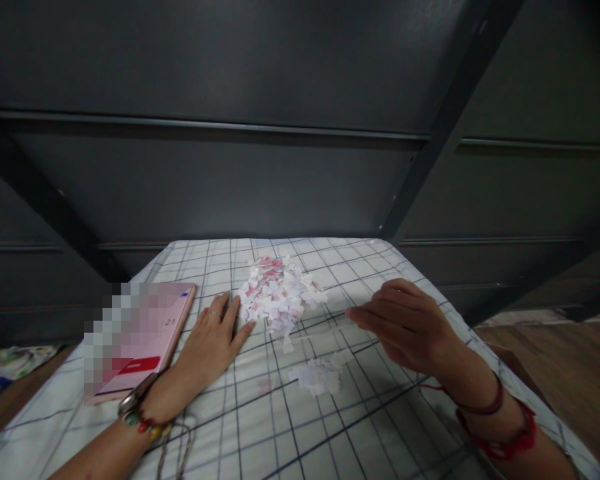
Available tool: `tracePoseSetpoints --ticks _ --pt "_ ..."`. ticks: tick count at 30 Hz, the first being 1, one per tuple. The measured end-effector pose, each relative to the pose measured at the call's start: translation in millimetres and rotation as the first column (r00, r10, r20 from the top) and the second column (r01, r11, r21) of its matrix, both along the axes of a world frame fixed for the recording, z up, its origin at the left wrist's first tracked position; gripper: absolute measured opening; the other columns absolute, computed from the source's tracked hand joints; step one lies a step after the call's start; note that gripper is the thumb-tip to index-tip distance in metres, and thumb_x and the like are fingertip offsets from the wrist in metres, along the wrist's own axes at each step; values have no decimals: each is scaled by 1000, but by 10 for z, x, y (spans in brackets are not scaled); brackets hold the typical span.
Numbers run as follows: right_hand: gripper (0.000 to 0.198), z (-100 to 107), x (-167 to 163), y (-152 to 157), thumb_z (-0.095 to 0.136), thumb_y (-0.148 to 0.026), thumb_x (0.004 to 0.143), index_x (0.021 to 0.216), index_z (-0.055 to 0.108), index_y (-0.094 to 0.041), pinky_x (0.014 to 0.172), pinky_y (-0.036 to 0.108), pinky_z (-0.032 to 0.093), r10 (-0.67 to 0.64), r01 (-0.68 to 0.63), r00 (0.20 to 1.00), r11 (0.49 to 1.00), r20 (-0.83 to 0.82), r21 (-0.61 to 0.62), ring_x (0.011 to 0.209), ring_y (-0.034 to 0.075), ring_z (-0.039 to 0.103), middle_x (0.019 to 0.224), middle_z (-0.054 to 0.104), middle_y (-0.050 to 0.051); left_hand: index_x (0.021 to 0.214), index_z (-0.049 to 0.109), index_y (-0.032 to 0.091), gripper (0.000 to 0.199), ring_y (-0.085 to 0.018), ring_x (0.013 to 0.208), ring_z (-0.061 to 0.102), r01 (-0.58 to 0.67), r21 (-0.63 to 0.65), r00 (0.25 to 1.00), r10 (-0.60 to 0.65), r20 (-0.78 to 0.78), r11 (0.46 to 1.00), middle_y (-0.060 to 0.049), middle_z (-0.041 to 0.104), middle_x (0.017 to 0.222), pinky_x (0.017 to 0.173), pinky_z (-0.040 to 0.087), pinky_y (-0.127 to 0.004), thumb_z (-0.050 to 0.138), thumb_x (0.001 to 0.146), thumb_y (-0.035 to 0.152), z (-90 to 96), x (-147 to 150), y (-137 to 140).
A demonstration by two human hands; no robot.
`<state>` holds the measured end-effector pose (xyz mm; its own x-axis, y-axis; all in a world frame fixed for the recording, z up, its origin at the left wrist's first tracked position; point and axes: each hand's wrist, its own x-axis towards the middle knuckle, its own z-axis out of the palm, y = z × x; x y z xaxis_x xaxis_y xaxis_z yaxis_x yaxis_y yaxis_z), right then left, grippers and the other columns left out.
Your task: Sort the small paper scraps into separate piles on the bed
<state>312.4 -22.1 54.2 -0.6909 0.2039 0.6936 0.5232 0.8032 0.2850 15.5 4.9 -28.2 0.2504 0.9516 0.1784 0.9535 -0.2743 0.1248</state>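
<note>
Paper scraps lie in two heaps on a checked cloth point(380, 427); take the smaller heap point(317, 375) as the clock's centre. The larger heap point(280, 297), white with pinkish-red bits, sits at eleven. Left hand point(219, 337) rests palm down at ten, fingers spread, thumb and index at the larger heap's near-left edge. Right hand point(407, 327) hangs over the cloth at two, well apart from the left, fingers bunched toward the thumb; whether they pinch a scrap I cannot tell. At nine lies a pink slab point(147, 337), partly blurred.
</note>
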Motion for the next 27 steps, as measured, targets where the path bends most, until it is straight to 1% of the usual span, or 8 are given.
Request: tracePoseSetpoints --ticks 3,6,8,13,18,21,24,27 --pt "17 -8 7 13 49 -4 81 94 56 -12 63 29 41 -9 9 1000 1000 0 19 65 13 47 69 62 3 130 38 4 60 -33 128 31 -2 -5 1000 2 -4 1000 -23 33 138 103 28 -48 29 90 47 12 6 -6" --pt "16 -12 12 24 47 -3 82 92 56 -12 62 29 41 -8 9 999 1000 39 -13 64 12 47 68 61 3 129 39 2 59 -34 128 32 -1 4 1000 1 0 1000 -24 34 138 103 28 -48 30 90 46 9 8 -6" --pt "17 -16 25 30 47 -3 82 93 56 -13 63 28 41 -13 14 999 1000 34 -28 64 12 47 67 61 2 129 40 2 59 -34 127 33 4 19 1000 -4 8 1000 -25 35 137 103 28 -48 31 90 46 -9 1 -1" --pt "19 -34 -6 37 47 -3 83 95 56 -15 64 28 41 -53 53 999 999 2 11 66 12 49 70 63 1 129 39 7 57 -33 126 35 25 65 1000 -26 7 998 -23 37 136 101 31 -49 31 90 48 -72 -34 18" --pt "15 -14 -7 18 46 -4 84 90 57 -13 63 28 41 -31 33 999 998 44 -51 65 12 47 67 61 2 130 38 8 57 -32 126 35 18 77 1000 -17 -17 997 -22 37 136 102 31 -47 33 90 48 -94 -43 22" --pt "18 2 50 15 48 -3 82 93 56 -14 63 29 40 -25 27 999 998 24 -57 66 13 47 69 61 2 131 37 8 57 -32 127 34 6 70 1000 -4 -31 997 -22 36 137 102 30 -48 31 90 48 -84 -34 18" --pt "19 2 43 21 49 -2 81 95 56 -14 63 29 40 -34 34 999 999 -9 -22 67 13 48 69 62 2 131 37 6 58 -32 127 34 4 42 999 -2 -38 999 -22 36 137 102 30 -47 30 90 48 -53 -21 10" --pt "16 3 -13 17 46 -3 84 90 57 -13 62 28 40 -22 23 999 999 25 -28 66 13 48 68 61 2 130 39 4 59 -33 128 33 4 11 1000 -4 -28 1000 -24 35 137 103 30 -47 30 90 47 -20 -9 3"
